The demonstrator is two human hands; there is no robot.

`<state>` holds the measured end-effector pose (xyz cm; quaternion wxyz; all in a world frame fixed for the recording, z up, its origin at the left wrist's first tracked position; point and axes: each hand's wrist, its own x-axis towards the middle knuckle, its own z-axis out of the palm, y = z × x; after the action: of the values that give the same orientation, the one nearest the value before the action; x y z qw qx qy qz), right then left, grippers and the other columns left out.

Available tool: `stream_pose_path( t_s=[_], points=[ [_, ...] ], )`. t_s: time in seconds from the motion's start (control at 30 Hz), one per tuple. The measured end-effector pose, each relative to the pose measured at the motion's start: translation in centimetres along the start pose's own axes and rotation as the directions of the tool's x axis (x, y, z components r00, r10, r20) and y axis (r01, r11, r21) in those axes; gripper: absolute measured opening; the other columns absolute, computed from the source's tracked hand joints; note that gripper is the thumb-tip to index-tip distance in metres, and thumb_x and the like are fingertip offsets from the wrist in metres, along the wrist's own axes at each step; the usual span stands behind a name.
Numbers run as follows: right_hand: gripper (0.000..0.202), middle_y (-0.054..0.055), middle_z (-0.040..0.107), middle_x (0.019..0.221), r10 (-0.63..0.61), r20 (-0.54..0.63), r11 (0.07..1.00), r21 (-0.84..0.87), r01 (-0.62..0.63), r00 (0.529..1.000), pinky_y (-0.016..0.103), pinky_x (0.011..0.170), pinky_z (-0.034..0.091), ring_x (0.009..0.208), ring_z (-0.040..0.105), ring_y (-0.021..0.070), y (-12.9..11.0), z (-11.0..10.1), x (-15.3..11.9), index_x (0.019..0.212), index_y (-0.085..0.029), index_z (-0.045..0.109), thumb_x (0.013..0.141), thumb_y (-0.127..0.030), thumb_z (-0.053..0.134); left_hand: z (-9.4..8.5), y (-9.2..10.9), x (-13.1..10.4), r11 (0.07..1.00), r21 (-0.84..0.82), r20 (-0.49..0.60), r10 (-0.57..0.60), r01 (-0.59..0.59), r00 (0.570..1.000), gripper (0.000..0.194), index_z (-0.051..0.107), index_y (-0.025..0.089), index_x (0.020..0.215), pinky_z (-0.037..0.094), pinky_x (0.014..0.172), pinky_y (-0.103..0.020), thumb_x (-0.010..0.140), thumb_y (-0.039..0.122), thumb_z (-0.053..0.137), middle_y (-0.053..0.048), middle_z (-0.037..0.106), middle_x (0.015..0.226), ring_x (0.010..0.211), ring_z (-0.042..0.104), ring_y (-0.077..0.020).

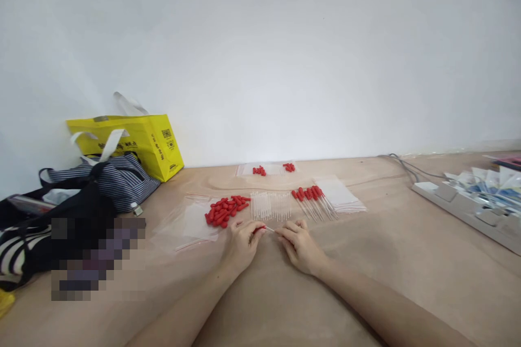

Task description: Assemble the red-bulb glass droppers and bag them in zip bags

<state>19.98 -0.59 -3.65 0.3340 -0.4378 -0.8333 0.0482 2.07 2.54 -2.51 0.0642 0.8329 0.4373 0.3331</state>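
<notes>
My left hand is closed in a pinch on a red rubber bulb, mostly hidden by the fingers. A thin clear dropper tube runs from the bulb to my right hand, whose fingertips pinch its other end. Just beyond my left hand lies a heap of red bulbs. Loose clear tubes lie side by side in a row ahead of both hands. Beyond my right hand, several droppers with red bulbs on their tubes lie slanted together.
Clear plastic bags lie left of the heap, another bag at right. Near the wall, a bag bears small red bulbs. Far left stand a yellow bag, a striped bag and a black bag. A white box holds packets.
</notes>
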Motion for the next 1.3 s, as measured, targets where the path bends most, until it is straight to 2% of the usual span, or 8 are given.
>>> stream_pose_path(
  t_s=[0.1, 0.27, 0.47, 0.73, 1.1, 1.3],
  points=[
    [0.027, 0.002, 0.056, 0.08, -0.009, 0.024, 0.999, -0.045, 0.011, 1.0, 0.027, 0.069, 0.024, 0.072, 0.044, 0.0138, 0.1, -0.4, 0.0, 0.096, -0.019, 0.057, 0.08, -0.008, 0.039, -0.2, 0.1, -0.1, 0.999, -0.004, 0.017, 0.032, -0.032, 0.999, 0.018, 0.058, 0.021, 0.08, 0.028, 0.081, -0.036, 0.084, 0.026, 0.041, 0.001, 0.067, 0.079, 0.075, 0.06, -0.0156],
    [0.033, 0.001, 0.056, 0.076, -0.082, 0.087, 0.976, -0.193, 0.098, 0.993, 0.03, 0.07, 0.019, 0.065, 0.044, 0.0116, 1.0, -1.1, 0.1, 0.089, -0.02, 0.058, 0.071, 0.0, 0.038, -0.5, 0.4, -0.4, 0.992, -0.001, 0.102, 0.123, -0.124, 0.987, 0.017, 0.055, 0.02, 0.077, 0.022, 0.085, -0.039, 0.084, 0.02, 0.04, 0.002, 0.066, 0.075, 0.071, 0.058, -0.0139],
    [0.04, 0.0, 0.056, 0.076, -0.15, 0.049, 0.959, -0.236, 0.157, 0.988, 0.03, 0.07, 0.018, 0.064, 0.044, 0.0106, 1.4, -1.2, 0.0, 0.092, -0.02, 0.058, 0.062, 0.0, 0.04, -0.6, 0.5, -0.6, 0.988, -0.004, 0.141, 0.156, -0.157, 0.978, 0.02, 0.053, 0.02, 0.077, 0.021, 0.086, -0.039, 0.085, 0.019, 0.035, 0.002, 0.064, 0.076, 0.071, 0.057, -0.0129],
    [0.031, 0.001, 0.054, 0.071, -0.14, -0.018, 0.962, -0.238, 0.132, 0.99, 0.029, 0.064, 0.018, 0.063, 0.042, 0.012, 0.5, -1.0, 0.0, 0.084, -0.018, 0.06, 0.068, -0.003, 0.038, -0.8, 1.0, -0.6, 0.99, -0.02, 0.144, 0.139, -0.137, 0.98, 0.02, 0.054, 0.021, 0.081, 0.023, 0.088, -0.039, 0.085, 0.023, 0.035, 0.0, 0.065, 0.077, 0.072, 0.057, -0.0137],
    [0.021, 0.0, 0.055, 0.07, -0.119, 0.046, 0.981, -0.149, 0.124, 0.992, 0.029, 0.064, 0.018, 0.06, 0.04, 0.0109, 0.2, -1.0, 0.4, 0.079, -0.019, 0.058, 0.08, -0.012, 0.039, -0.8, 1.4, -0.6, 0.975, 0.014, 0.169, 0.216, -0.222, 0.962, 0.02, 0.054, 0.019, 0.076, 0.023, 0.089, -0.038, 0.085, 0.022, 0.037, 0.0, 0.064, 0.075, 0.072, 0.057, -0.0137],
    [0.022, 0.001, 0.058, 0.074, -0.074, 0.07, 0.987, -0.139, 0.083, 0.995, 0.029, 0.065, 0.018, 0.064, 0.045, 0.0112, 0.1, -1.0, 0.7, 0.084, -0.019, 0.059, 0.084, -0.015, 0.038, -0.7, 1.1, -0.3, 0.987, -0.018, 0.187, 0.158, -0.158, 0.97, 0.019, 0.055, 0.02, 0.08, 0.021, 0.091, -0.04, 0.085, 0.024, 0.038, 0.0, 0.066, 0.079, 0.074, 0.057, -0.014]
  ],
)
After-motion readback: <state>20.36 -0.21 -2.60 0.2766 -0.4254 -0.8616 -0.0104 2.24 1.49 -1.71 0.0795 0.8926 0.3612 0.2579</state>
